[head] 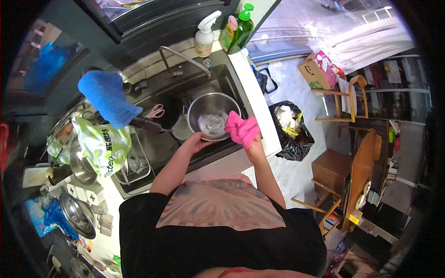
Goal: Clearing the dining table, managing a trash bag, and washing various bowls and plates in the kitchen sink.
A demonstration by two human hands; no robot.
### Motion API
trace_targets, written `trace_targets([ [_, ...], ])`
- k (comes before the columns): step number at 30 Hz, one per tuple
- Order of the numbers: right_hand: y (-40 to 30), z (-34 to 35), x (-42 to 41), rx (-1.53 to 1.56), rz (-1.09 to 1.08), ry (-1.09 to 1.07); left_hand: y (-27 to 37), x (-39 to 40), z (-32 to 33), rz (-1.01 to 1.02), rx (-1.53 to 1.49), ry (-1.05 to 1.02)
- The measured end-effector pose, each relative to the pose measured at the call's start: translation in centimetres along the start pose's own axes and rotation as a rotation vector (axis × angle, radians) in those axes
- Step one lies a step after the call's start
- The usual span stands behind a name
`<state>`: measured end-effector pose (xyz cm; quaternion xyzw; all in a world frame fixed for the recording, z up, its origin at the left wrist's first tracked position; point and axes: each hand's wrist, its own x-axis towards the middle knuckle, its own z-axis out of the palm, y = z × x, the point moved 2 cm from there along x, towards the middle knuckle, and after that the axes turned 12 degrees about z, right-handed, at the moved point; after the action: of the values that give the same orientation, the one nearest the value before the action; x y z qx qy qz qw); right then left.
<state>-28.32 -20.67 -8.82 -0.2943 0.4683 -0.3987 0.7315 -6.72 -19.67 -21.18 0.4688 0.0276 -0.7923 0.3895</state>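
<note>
A stainless-steel bowl (201, 110) is tilted over the dark sink (160, 137), its shiny inside facing me. My left hand (198, 141) grips the bowl's near rim, with the fingers partly hidden beneath it. In my right hand (255, 148) is a bunched pink cloth (242, 128), which overlaps the bowl's right rim; whether it touches the metal I cannot tell. Beyond the bowl, a metal faucet (187, 59) arches over the basin. Pink-handled scissors (156, 111) and a translucent strainer or scoop (181, 128) lie to the bowl's left.
A blue cloth (106, 97) hangs over something at the left, above a printed plastic bag (104, 146). Behind the sink stand a white spray bottle (204, 39) and a green pump bottle (238, 33). A black rubbish bag (295, 147) sits on the floor at right, near wooden chairs (353, 99).
</note>
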Motion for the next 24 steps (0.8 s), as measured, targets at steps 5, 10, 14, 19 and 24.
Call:
trace_targets([
  [5,-3.2,7.0,2.7,-0.797,-0.348,-0.177,1.9,-6.7,-1.8,0.473,0.194,0.197],
  [10,6.9,11.9,9.8,-1.618,-0.471,-0.017,4.1,-10.3,-2.2,0.689,0.281,0.395],
  [14,10.1,18.9,8.2,-1.439,-0.329,-0.248,4.3,-12.6,-6.9,1.036,0.566,0.564],
  [19,12.3,24.7,8.0,-0.611,0.113,-0.435,5.8,-15.4,-6.8,0.956,0.313,0.518],
  [24,12.3,24.3,8.4,-0.67,-0.014,-0.555,6.4,-15.6,-7.8,0.951,0.022,0.469],
])
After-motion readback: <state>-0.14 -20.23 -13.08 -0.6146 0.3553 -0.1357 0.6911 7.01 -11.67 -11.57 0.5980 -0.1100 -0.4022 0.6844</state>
